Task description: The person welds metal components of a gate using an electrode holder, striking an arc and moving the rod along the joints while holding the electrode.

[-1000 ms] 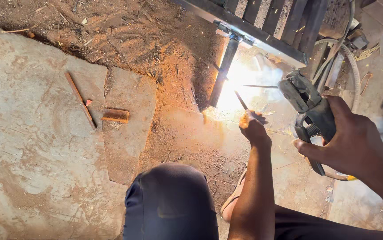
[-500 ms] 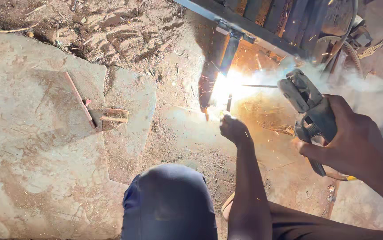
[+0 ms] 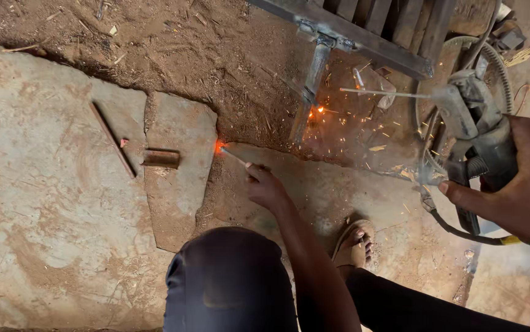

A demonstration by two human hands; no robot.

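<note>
My left hand (image 3: 265,187) grips a short thin rod stub (image 3: 235,157) whose tip glows orange just above the ground. My right hand (image 3: 517,184) is closed on a grey welding electrode holder (image 3: 474,123). A fresh thin electrode (image 3: 381,92) sticks out of it to the left. The electrode points toward the dark steel frame (image 3: 351,40) and its upright leg (image 3: 314,80). A small orange hot spot (image 3: 317,110) and scattered sparks show by the leg. The left hand is well left of the leg, apart from it.
A short rusty metal piece (image 3: 161,158) and a thin rod (image 3: 112,140) lie on cracked concrete slabs at left. My bent knee (image 3: 228,283) and sandalled foot (image 3: 354,243) are low in view. A cable (image 3: 467,233) runs under the holder.
The bright welding glare and smoke at the leg have gone, leaving sparks. My left hand has swung left and down, away from the leg, with the glowing stub.
</note>
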